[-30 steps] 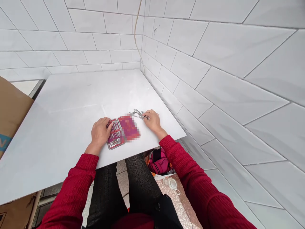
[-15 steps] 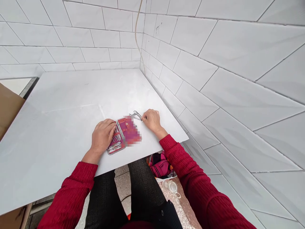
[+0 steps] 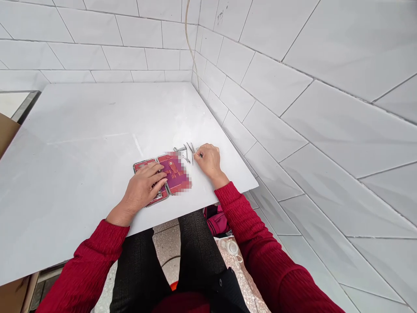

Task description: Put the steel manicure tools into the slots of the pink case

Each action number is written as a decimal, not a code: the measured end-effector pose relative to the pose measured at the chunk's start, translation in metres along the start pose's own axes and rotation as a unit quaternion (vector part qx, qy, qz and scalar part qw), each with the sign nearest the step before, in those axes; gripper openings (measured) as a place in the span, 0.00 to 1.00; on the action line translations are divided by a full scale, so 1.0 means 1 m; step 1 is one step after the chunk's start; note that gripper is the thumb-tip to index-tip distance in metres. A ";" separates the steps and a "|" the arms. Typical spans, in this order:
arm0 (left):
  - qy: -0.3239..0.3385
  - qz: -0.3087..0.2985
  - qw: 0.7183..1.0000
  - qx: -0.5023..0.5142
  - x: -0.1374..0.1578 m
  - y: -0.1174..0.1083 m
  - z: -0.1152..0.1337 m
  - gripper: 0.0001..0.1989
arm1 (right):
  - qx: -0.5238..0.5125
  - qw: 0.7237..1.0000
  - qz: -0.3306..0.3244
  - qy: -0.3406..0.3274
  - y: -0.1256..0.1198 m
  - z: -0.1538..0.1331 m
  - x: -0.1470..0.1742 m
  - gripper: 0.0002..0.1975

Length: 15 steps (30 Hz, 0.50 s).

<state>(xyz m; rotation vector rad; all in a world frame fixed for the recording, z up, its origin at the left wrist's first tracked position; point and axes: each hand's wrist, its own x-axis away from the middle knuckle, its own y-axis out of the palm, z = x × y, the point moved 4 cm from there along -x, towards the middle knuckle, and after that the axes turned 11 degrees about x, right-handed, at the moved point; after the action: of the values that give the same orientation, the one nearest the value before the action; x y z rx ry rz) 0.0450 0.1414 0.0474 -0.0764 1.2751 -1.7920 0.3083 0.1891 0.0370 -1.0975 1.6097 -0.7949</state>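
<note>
An open manicure case (image 3: 178, 188), red outside with a purple-red lining, lies near the front edge of the table; part of its right half is pixelated. Across its left half and hinge rests my left hand (image 3: 143, 182), fingers stretched out, covering most of the small metal tools there. Beyond the case's right half lies a pair of metal nippers (image 3: 184, 152). A slim pronged metal tool (image 3: 191, 152) is beside the nippers, close to my right fingertips. My right hand (image 3: 208, 160) is closed in a pinch over the table; what its fingers hold is mostly hidden.
The white table (image 3: 97, 113) meets tiled walls at the back and right. A thin cable (image 3: 186, 34) hangs down the corner. Below the table edge are pink fabric (image 3: 219, 222) and a white round lid (image 3: 232, 248). A cardboard box (image 3: 7, 132) stands at left.
My left hand has spread its fingers rightward over the case's hinge. The slim pronged tool now shows beside the nippers at my right fingertips. The camera view has shifted slightly.
</note>
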 end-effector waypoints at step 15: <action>0.022 -0.007 1.000 0.007 -0.006 0.003 0.004 0.19 | -0.020 1.000 0.014 -0.010 0.000 0.001 0.004 0.07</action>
<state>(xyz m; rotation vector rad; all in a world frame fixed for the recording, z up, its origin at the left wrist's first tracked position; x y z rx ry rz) 0.0524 0.1421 0.0494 -0.0385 1.2955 -1.8244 0.3090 0.1853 0.0355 -1.1064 1.6271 -0.7340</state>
